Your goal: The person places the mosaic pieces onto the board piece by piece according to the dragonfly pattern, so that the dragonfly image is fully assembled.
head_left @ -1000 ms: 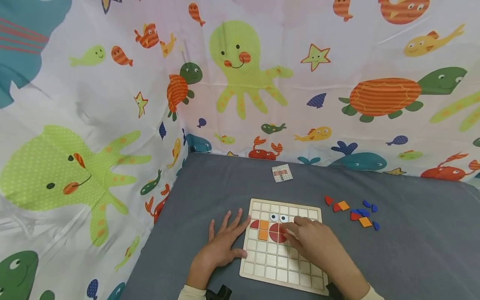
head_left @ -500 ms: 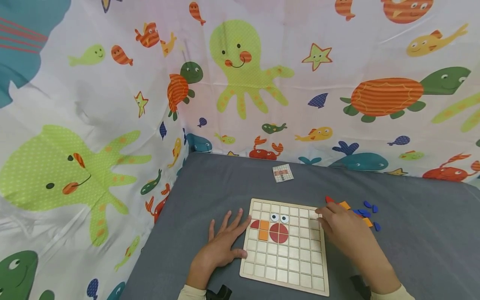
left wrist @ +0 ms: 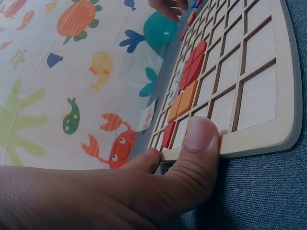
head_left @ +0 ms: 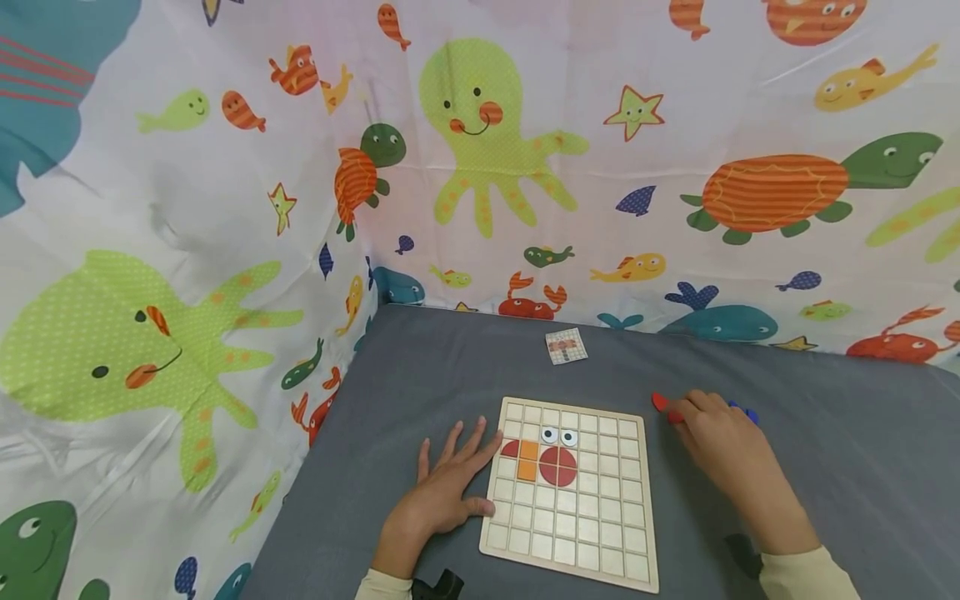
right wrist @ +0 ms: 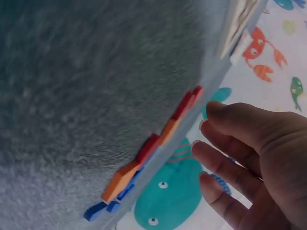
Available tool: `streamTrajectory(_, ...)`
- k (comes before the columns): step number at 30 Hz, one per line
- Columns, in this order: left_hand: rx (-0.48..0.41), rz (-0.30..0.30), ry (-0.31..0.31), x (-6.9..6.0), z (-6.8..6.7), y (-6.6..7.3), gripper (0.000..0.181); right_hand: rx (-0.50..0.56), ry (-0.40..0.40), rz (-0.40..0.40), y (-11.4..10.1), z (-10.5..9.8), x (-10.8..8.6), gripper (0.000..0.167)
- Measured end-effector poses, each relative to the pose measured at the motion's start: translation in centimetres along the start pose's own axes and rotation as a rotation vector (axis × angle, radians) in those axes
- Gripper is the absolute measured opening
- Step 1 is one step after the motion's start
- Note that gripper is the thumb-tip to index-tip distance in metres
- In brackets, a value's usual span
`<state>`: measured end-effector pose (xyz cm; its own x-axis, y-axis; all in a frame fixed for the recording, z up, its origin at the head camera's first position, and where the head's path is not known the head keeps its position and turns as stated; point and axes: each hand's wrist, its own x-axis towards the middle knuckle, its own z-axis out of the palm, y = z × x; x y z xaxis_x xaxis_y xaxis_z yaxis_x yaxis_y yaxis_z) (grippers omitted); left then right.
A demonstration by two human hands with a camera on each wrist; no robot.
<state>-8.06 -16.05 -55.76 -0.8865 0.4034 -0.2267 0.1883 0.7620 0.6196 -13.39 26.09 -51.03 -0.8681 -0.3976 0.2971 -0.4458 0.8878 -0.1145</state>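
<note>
A wooden grid board lies on the grey cloth, holding a red circle of quarter pieces, two orange squares, one red quarter piece and two eye pieces. My left hand rests at its left edge, fingers spread, thumb on the rim. Right of the board, my right hand hovers over loose pieces, covering most of them in the head view. In the right wrist view its fingers are relaxed and apart beside red pieces, orange pieces and blue pieces, touching none visibly.
A small patterned card lies behind the board. Sea-animal cloth hangs along the back and left sides of the grey surface.
My right hand has left the red circle and moved right, off the board, to the loose pieces. My left hand has stayed at the board's edge.
</note>
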Motion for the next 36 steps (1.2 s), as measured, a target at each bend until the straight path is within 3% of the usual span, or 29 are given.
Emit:
streamTrajectory(10,-0.010,0.020,-0.015,-0.2,-0.8,0.7,0.102,-0.045,-0.111,0.040,1.1,1.1,0.5,0.031)
streamTrajectory(23,0.000,0.005,-0.008,-0.2,-0.6,0.4,0.103,-0.021,-0.120,0.038,1.8,1.9,1.2,0.030)
streamTrajectory(30,-0.004,0.022,-0.004,-0.6,-1.1,1.1,0.103,-0.013,-0.118,0.029,2.0,2.0,1.6,0.029)
streamTrajectory(36,0.020,-0.006,-0.026,-0.8,-1.7,2.0,0.100,-0.017,-0.143,0.029,1.9,1.8,2.0,0.029)
